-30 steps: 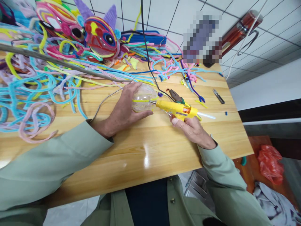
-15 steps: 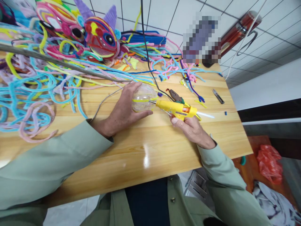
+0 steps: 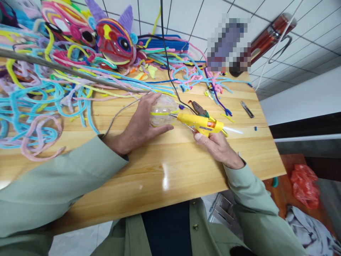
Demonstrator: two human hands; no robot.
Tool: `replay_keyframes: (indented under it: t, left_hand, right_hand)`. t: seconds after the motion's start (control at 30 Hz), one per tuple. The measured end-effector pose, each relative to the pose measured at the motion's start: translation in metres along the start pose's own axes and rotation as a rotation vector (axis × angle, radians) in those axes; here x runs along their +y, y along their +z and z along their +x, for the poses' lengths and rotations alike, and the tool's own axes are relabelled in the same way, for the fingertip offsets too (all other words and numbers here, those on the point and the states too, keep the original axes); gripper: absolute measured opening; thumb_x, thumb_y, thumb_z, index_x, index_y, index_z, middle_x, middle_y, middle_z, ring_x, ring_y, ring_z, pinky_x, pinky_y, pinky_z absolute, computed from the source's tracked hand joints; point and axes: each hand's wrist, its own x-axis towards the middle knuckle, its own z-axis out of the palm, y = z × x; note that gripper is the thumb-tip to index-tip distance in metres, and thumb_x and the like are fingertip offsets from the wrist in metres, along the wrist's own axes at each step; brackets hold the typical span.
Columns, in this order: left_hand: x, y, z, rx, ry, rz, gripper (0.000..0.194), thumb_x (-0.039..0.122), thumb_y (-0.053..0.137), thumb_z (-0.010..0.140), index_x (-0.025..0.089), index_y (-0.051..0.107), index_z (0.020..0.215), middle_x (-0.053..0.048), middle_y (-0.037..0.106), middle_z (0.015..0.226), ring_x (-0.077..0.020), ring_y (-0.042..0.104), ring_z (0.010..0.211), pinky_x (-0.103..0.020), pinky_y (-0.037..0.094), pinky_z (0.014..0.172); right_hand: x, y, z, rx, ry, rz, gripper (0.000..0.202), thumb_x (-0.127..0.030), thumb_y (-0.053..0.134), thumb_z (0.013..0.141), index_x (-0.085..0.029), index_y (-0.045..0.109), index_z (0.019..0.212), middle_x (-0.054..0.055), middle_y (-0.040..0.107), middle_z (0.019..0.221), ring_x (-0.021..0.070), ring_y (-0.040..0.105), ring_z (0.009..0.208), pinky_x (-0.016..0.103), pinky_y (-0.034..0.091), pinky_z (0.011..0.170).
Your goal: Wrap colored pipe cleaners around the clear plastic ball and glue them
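left hand [image 3: 141,122] holds clear ball [image 3: 164,106], right hand [image 3: 217,146] grips yellow glue gun [image 3: 195,121]

The left hand [image 3: 141,122] is cupped, thumb [image 3: 163,129] spread well apart from the fingers [image 3: 153,98]; the right hand [image 3: 216,146] is curled in a grip (thumb toward the body). Both green-sleeved forearms [image 3: 90,172] slant inward, the hands near each other.

Red thermos [image 3: 268,41], back R of tbl [image 3: 170,153] | red plas. bag [image 3: 305,185], R side | gry cloth [image 3: 309,229] nr bag
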Motion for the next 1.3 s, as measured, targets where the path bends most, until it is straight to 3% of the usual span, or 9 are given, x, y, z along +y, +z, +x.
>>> replay_keyframes:
  t: [0.7, 1.07, 1.3]
  left_hand:
    - [0.0033, -0.0035, 0.0018, -0.01, 0.024, -0.004, 0.108, 0.086, 0.086, 0.103, 0.03, 0.039, 0.182, -0.02, 0.057, 0.181, -0.0456, 0.055, 0.173, -0.068, 0.042, 0.151]
    - [0.0026, -0.0029, 0.0018, -0.008, -0.012, -0.017, 0.11, 0.083, 0.092, 0.099, 0.03, 0.041, 0.181, -0.021, 0.057, 0.181, -0.0477, 0.053, 0.174, -0.07, 0.042, 0.151]
    - [0.0028, -0.002, 0.0019, -0.005, -0.029, -0.019, 0.112, 0.091, 0.088, 0.098, 0.029, 0.042, 0.18, -0.021, 0.056, 0.182, -0.047, 0.052, 0.175, -0.07, 0.04, 0.152]
  right_hand:
    - [0.0007, 0.0001, -0.002, 0.005, 0.032, 0.002, 0.049, -0.074, 0.063, 0.12, -0.028, 0.072, 0.107, 0.003, 0.073, 0.097, 0.0235, 0.065, 0.086, 0.043, 0.055, 0.082]
    - [-0.0019, -0.0005, -0.0014, -0.003, 0.048, 0.031, 0.05, -0.076, 0.064, 0.118, -0.027, 0.073, 0.108, 0.003, 0.073, 0.098, 0.0231, 0.063, 0.084, 0.043, 0.056, 0.083]
    - [-0.0011, -0.0001, -0.0019, 0.001, 0.04, 0.038, 0.047, -0.072, 0.066, 0.119, -0.027, 0.073, 0.11, 0.003, 0.074, 0.1, 0.0221, 0.063, 0.084, 0.042, 0.056, 0.082]
